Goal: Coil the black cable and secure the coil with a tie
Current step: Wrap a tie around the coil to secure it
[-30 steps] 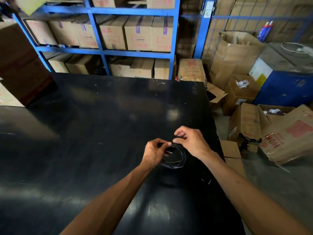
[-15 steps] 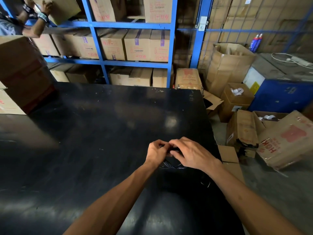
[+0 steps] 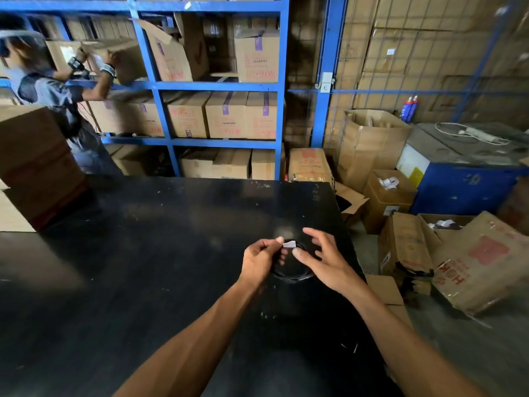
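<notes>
Your left hand (image 3: 259, 257) is curled, pinching the coiled black cable (image 3: 292, 275) at its top beside a small white tag (image 3: 289, 244). Your right hand (image 3: 323, 260) hovers spread over the coil's right side, above the black table (image 3: 143, 253), both forearms reaching forward.

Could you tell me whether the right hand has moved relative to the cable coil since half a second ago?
Yes. The right hand has lifted off the coil and opened, toward the table's right edge.

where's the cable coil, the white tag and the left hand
cable coil (image 3: 292, 275), head view, lower arc of the loops
white tag (image 3: 289, 244), head view, its flat face
left hand (image 3: 259, 260), head view, back of hand
</notes>
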A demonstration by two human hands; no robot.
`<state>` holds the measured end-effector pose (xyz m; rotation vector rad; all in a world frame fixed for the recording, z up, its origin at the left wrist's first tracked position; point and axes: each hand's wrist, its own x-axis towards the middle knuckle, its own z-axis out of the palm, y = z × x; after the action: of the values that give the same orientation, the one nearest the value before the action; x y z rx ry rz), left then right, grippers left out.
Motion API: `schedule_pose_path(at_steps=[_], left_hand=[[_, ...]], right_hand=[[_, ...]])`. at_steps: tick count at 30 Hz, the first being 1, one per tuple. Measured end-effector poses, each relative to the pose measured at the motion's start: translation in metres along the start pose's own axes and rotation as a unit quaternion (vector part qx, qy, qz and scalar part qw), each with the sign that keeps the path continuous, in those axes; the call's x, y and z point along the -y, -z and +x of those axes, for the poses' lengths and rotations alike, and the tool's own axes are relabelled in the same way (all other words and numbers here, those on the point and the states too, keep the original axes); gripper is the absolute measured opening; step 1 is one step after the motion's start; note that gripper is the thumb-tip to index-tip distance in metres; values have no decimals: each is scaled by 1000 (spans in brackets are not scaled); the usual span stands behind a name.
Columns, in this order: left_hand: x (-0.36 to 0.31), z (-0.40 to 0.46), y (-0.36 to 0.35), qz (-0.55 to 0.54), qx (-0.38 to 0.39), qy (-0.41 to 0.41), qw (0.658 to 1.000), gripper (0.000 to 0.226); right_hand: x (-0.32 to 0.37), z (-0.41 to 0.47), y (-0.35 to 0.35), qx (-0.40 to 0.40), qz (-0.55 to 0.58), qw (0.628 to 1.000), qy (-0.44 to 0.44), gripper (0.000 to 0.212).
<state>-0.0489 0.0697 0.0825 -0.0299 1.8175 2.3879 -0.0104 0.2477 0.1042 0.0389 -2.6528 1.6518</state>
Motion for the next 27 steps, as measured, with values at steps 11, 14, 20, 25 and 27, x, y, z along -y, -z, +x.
schedule_pose_path(at_steps=[11, 14, 20, 25, 27], left_hand=[[3, -6, -2, -23, 9, -2, 1000, 10], [3, -15, -1, 143, -56, -119, 981, 17], [7, -36, 11, 512, 103, -504, 688, 41], [19, -42, 6, 568, 123, -517, 629, 27], [14, -41, 4, 541, 141, -497, 664, 21]], right_hand=[[16, 9, -8, -144, 411, 892, -124, 26], [18, 11, -9, -157, 401, 891, -141, 23], [20, 17, -11, -166, 404, 875, -209, 13], [17, 14, -10, -136, 411, 861, -268, 16], [13, 7, -9, -119, 397, 867, -276, 13]])
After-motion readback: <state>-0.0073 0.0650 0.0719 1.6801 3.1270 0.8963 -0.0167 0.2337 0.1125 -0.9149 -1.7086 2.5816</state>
